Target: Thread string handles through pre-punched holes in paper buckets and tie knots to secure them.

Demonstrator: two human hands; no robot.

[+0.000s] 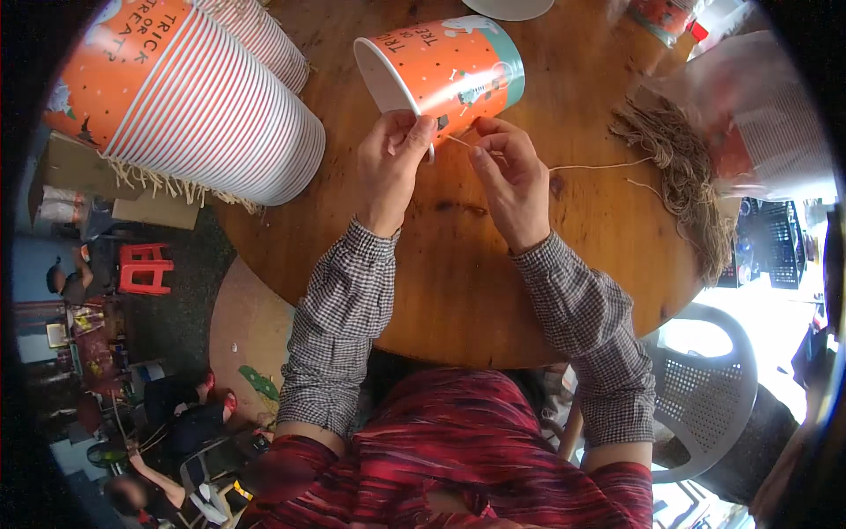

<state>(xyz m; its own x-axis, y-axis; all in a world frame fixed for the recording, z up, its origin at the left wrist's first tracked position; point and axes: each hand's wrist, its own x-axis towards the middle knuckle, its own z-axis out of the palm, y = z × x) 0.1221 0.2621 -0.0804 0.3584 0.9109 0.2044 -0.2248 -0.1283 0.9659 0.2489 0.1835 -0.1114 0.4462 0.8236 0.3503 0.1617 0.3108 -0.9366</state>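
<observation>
An orange paper bucket [454, 75] with a white rim, a teal base band and Halloween pictures lies on its side on the round wooden table [449, 291]. My left hand [390, 172] grips its rim, the thumb on the outer wall. Close beside it, my right hand [517, 181] pinches a thin twine cord [599, 167] between thumb and fingertips. One short stretch of the cord runs from those fingertips to the bucket's wall near the rim. Whether it passes through a hole there I cannot tell. Its other side leads right to a bundle of brown twine cords [683, 167].
Tall stacks of nested orange buckets [229, 119] lie at the left, with straw-coloured cords beneath. A plastic-wrapped stack [758, 119] stands at the right, and a white round item [509, 7] at the far edge. Beyond the table are a grey chair [709, 388], a red stool [145, 269] and other people.
</observation>
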